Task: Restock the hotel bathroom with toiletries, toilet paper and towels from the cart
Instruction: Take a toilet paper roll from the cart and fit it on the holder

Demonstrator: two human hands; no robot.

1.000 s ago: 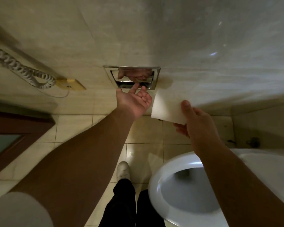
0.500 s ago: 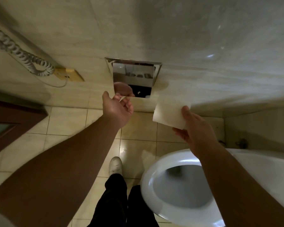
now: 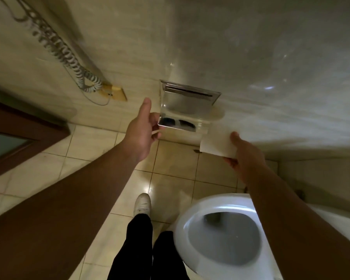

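Note:
A recessed chrome toilet paper holder (image 3: pixel 190 93) is set in the tiled wall ahead. Its mirrored flap (image 3: pixel 182 116) is swung outward and up. My left hand (image 3: pixel 141 128) grips the flap's lower left corner, thumb pointing up, and a thin white scrap shows between its fingers. To the right and just below the holder, my right hand (image 3: pixel 245 158) holds a white toilet paper roll (image 3: pixel 216 145), thumb on its top and fingers beneath. The inside of the holder is hidden behind the flap.
An open white toilet bowl (image 3: pixel 182 229) stands low right, under my right forearm. A coiled phone cord (image 3: pixel 69 57) runs down to a brass wall plate (image 3: pixel 118 93) at left. A brown door frame (image 3: pixel 28 126) is far left. My white shoe (image 3: pixel 142 204) stands on the tiled floor.
My left hand came out of the holder with a small scrap, then took the flap's corner and raised it. The roll in my right hand stayed beside the holder.

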